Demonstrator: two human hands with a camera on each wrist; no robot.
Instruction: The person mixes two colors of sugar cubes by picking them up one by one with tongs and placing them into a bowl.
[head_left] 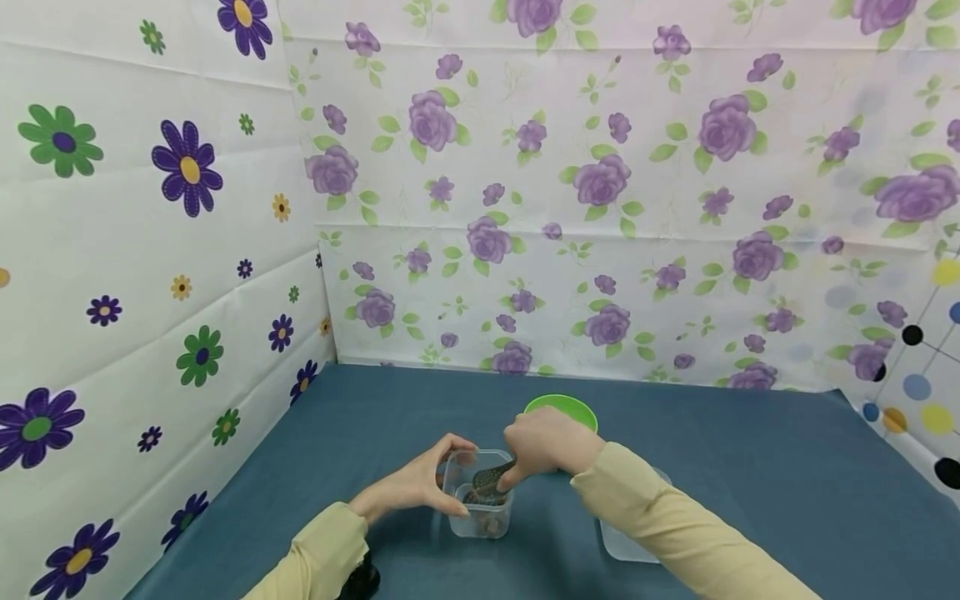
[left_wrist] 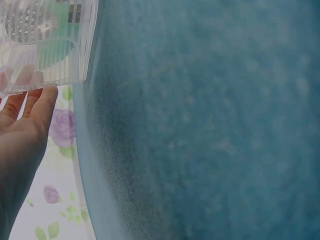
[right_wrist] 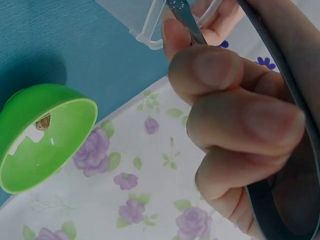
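Note:
My left hand [head_left: 416, 486] grips a clear plastic container [head_left: 459, 527] from its left side, thumb at the near edge and fingers at the far edge. Dark brownish bits show inside, too blurred to name. In my right hand [head_left: 551, 442] is a dark spoon [head_left: 489, 477] with a dotted, perforated-looking head, reaching down into the container. The right wrist view shows the curled fingers [right_wrist: 240, 120] round its metal handle [right_wrist: 187, 20]. Under the left wrist camera the container [left_wrist: 60, 65] sits on the fingertips [left_wrist: 44, 102], the dotted spoon head showing through its wall.
A green bowl [right_wrist: 55, 135] stands behind the right hand, with a small brown piece [right_wrist: 43, 122] inside. A clear plastic lid [head_left: 628, 546] lies on the blue tablecloth [head_left: 750, 500], partly under the right sleeve. Flowered sheets [head_left: 540, 283] hang behind the table and at its left.

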